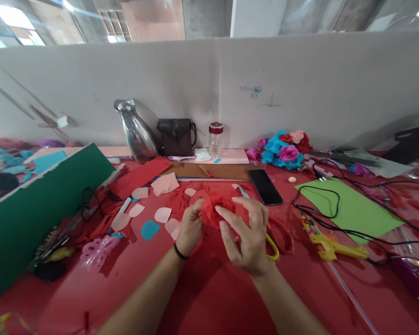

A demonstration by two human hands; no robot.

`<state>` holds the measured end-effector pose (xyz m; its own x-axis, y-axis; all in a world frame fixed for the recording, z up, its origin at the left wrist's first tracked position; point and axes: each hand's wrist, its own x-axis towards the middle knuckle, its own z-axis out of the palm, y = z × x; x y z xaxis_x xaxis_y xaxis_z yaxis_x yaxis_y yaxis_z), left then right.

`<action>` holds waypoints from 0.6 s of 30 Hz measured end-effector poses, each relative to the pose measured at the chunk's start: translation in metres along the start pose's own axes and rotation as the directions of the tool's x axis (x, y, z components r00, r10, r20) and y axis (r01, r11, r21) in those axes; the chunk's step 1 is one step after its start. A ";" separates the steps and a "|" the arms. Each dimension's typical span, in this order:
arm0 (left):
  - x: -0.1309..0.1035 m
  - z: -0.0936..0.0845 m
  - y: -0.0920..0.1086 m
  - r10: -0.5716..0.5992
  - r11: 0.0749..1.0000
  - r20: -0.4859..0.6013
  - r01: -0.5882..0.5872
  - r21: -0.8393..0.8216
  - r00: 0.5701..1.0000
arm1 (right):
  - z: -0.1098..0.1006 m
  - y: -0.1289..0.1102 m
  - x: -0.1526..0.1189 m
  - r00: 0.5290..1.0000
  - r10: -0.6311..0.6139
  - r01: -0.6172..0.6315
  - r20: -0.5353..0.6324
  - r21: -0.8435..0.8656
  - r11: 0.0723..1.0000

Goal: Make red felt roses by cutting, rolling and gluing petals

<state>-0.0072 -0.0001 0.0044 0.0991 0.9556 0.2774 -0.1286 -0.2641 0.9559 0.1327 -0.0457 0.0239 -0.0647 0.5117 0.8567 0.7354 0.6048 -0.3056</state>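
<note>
A red artificial flower [214,210] with thin layered petals is held up over the red table, between my two hands. My left hand [191,225] is closed on the flower's left side, thumb uppermost. Over its right side my right hand [246,232] has its fingers apart, and a fingertip touches the petals near the centre. Loose pink petal pieces [163,215] and a blue petal piece [150,230] lie left of my left hand. Scissors with red and yellow handles [281,235] are partly hidden behind my right hand.
A yellow glue gun [335,246] with its black cord lies at right by a green sheet [352,207]. A phone [265,187], a glass jar [215,139], a bag [176,137], a metal jug [136,130] and bunched flowers [282,150] are farther back. A green box wall [49,218] stands at left.
</note>
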 end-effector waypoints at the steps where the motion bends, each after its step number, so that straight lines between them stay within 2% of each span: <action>1: 0.000 0.000 0.000 -0.008 1.000 -0.003 0.008 -0.009 1.000 | 0.000 0.000 0.000 1.000 0.000 0.000 -0.002 -0.002 1.000; 4: -0.001 0.000 0.000 -0.034 0.999 -0.021 0.033 -0.019 0.999 | 0.001 0.001 0.000 0.999 0.022 -0.022 -0.040 -0.009 1.000; 8: -0.001 0.002 0.003 -0.052 0.999 -0.026 0.052 -0.004 0.998 | 0.003 0.001 0.000 1.000 -0.019 0.019 0.010 -0.055 0.998; 10: 0.000 0.003 0.005 -0.065 0.998 -0.025 0.064 -0.018 0.998 | 0.003 0.001 -0.001 1.000 0.008 -0.007 0.013 -0.043 0.999; 14: 0.001 0.005 0.008 -0.071 0.996 -0.030 0.069 -0.058 0.997 | 0.003 0.001 -0.001 0.981 0.161 -0.154 -0.112 0.069 0.986; 16: 0.001 0.005 0.006 -0.076 0.996 -0.050 0.074 -0.045 0.996 | 0.003 0.002 0.000 0.940 0.283 -0.261 -0.191 0.135 0.956; 18: 0.001 0.003 0.003 -0.088 0.996 -0.079 0.087 -0.023 0.993 | 0.004 0.005 0.002 0.878 0.424 -0.381 -0.222 0.210 0.900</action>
<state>-0.0047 -0.0001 0.0081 0.0318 0.9826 0.1832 -0.1419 -0.1770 0.9739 0.1331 -0.0393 0.0221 0.4045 0.5704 0.7149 0.5448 0.4775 -0.6893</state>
